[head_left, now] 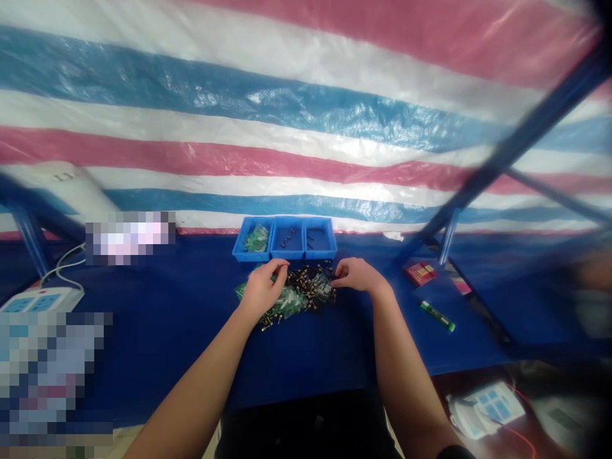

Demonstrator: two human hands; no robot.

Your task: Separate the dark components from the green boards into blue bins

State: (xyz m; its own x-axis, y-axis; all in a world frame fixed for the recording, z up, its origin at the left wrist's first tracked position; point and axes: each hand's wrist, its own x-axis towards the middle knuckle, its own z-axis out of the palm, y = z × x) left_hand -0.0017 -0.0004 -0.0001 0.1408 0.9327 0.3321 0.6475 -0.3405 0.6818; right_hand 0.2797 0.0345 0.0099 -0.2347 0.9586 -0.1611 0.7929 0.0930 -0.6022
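A pile of small black and brass-coloured screw-like parts [310, 278] lies in front of me, with greenish clear plastic pieces [291, 302] mixed in at its left. My left hand [264, 287] is over the pile's left side, thumb and forefinger closed together near its back edge. At the right edge, my right hand [356, 275] has its fingertips pinched close to the parts. What either pinch holds is too small to make out. Just behind stand three joined blue bins: the left bin [252, 257] has greenish plastic pieces, the middle bin [287, 254] and right bin [321, 254] a few small dark parts.
On the right lie a green tube-shaped item [437, 316] and a red box [421, 273], near a blue frame post [448, 236]. A power strip [45, 299] with a cable is at the left. Striped plastic sheeting [306, 153] hangs behind the blue table [182, 357].
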